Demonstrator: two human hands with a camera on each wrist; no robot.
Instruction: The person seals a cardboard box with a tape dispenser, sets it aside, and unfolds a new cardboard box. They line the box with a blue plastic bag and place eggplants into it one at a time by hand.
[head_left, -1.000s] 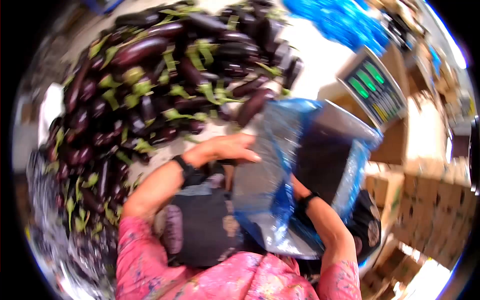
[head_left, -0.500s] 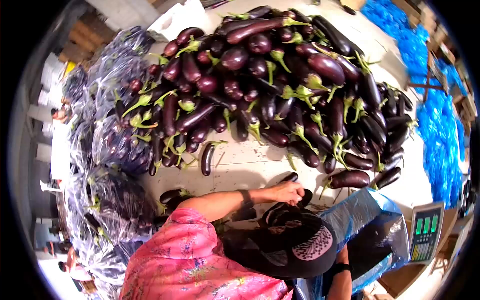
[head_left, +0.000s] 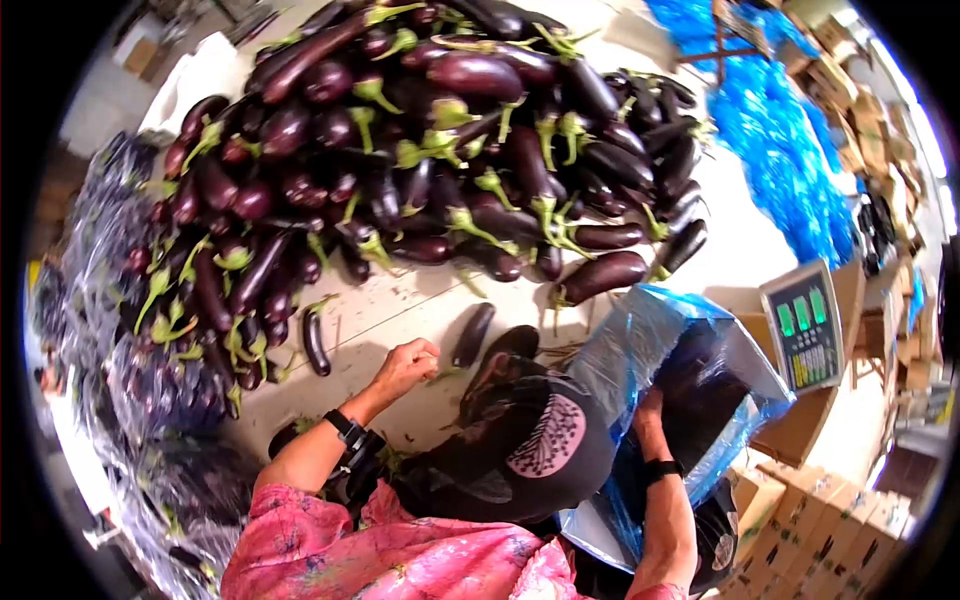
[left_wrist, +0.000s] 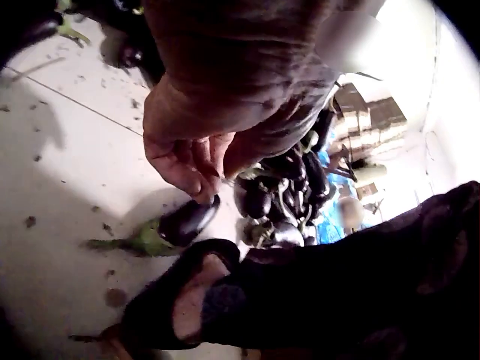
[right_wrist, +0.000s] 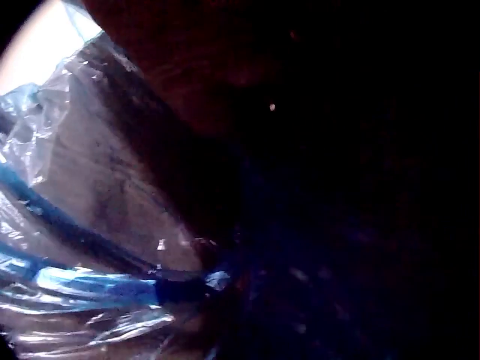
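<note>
My left hand point(head_left: 405, 367) hovers over the pale floor point(head_left: 375, 320) with its fingers curled inward. Just past its fingertips lies an eggplant point(head_left: 473, 335); the left wrist view puts this eggplant point(left_wrist: 189, 220) on the floor behind the fingers, its green stem pointing left. No object shows clearly in the fingers of the left hand point(left_wrist: 225, 97). My right hand point(head_left: 650, 408) reaches into the mouth of a blue plastic bag point(head_left: 640, 330) that lines a box. Its fingers are hidden in the dark inside, and the right wrist view shows only bag film point(right_wrist: 90, 285) and shadow.
A large heap of eggplants point(head_left: 420, 150) covers the floor ahead. Clear bags filled with eggplants point(head_left: 130, 300) line the left. A scale display point(head_left: 802, 325) stands right of the box, blue plastic point(head_left: 770, 150) lies beyond it, and cartons point(head_left: 800, 530) are stacked at lower right.
The head view has shifted. My left hand has drawn back leftward from beside the knee and the eggplant there. The right hand stays in the bag.
</note>
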